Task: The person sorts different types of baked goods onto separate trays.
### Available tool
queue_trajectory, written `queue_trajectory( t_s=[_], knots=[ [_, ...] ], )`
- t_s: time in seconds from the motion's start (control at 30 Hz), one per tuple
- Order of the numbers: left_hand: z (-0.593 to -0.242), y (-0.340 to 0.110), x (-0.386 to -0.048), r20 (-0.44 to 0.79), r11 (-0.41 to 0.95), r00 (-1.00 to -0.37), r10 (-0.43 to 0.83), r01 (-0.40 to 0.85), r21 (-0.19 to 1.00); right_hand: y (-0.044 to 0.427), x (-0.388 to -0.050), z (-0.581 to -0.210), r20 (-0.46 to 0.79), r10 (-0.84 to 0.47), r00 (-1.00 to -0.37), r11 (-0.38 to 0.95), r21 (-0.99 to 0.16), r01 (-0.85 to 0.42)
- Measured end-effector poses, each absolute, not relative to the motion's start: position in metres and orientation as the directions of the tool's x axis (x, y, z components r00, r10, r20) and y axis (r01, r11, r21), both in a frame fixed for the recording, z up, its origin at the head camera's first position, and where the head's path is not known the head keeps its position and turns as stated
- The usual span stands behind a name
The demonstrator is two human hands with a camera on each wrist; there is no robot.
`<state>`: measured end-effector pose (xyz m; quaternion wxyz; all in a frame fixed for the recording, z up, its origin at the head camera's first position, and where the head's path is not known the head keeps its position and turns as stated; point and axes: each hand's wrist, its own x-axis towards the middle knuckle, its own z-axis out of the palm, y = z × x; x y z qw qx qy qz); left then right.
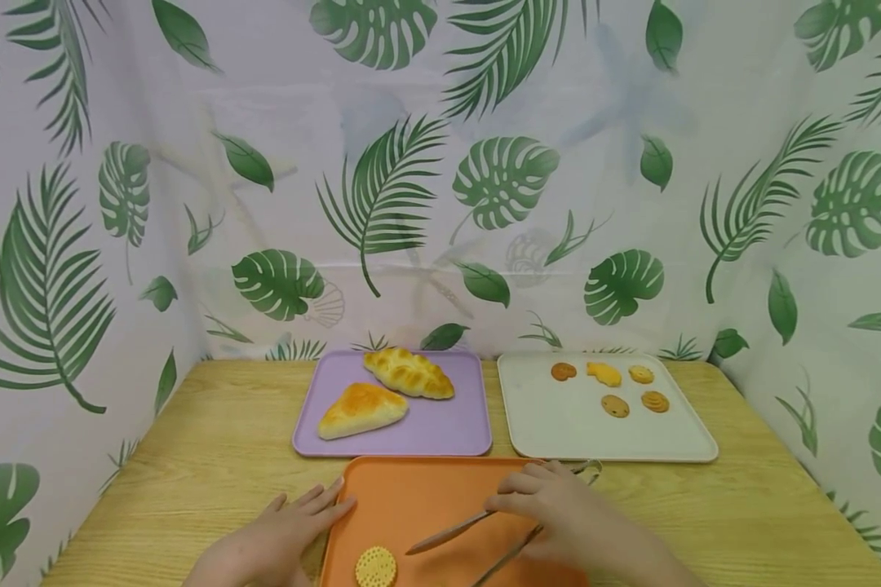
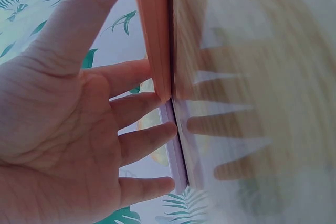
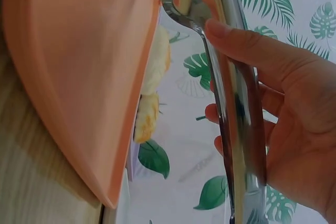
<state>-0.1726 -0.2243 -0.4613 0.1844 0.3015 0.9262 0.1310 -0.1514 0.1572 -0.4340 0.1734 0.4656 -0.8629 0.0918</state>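
Note:
My right hand (image 1: 568,509) grips a pair of metal tongs (image 1: 448,536) above the orange tray (image 1: 411,489). The arms of the tongs are spread, with nothing visible between their tips. To the left of one tip, a round yellow cracker with small holes (image 1: 376,566) lies on the tray. In the right wrist view, thumb and fingers close around the tongs (image 3: 220,103). My left hand (image 1: 272,534) rests at the tray's left edge with its fingers extended. The left wrist view has these straight fingers against the side of the orange tray (image 2: 157,40). The tray's near edge is out of frame.
Behind stands a purple tray (image 1: 440,432) with a triangular bread (image 1: 362,410) and a braided bread (image 1: 409,373). At its right, a white tray (image 1: 558,432) bears several small cookies, one of them fish-shaped (image 1: 604,374). A leaf-patterned cloth (image 1: 426,310) rises behind the wooden table (image 1: 213,440).

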Motion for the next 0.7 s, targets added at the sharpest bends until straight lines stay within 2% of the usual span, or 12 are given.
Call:
queue_trajectory(
  t_s=[0.17,0.4,0.53,0.7],
  knots=[
    [-0.4609,-0.2234,-0.1716,-0.277,0.793,-0.757,0.592,0.488,0.365,0.1513,-0.1495,-0.4385,0.350,-0.794,-0.497,0.526,-0.016,-0.851],
    [-0.4628,-0.2241,-0.1723,-0.275,0.793,-0.756,0.595,0.494,0.358,0.1478,-0.1473,-0.4410,0.274,-0.813,-0.515,0.505,-0.111,-0.856],
    [-0.4635,-0.2247,-0.1736,-0.297,0.798,-0.753,0.587,0.478,0.366,0.1477,-0.1484,-0.4424,0.348,-0.799,-0.491,0.508,-0.048,-0.860],
    [-0.4636,-0.2247,-0.1742,-0.300,0.800,-0.752,0.586,0.480,0.359,0.1556,-0.1548,-0.4423,0.390,-0.761,-0.518,0.571,0.025,-0.821]
  ],
)
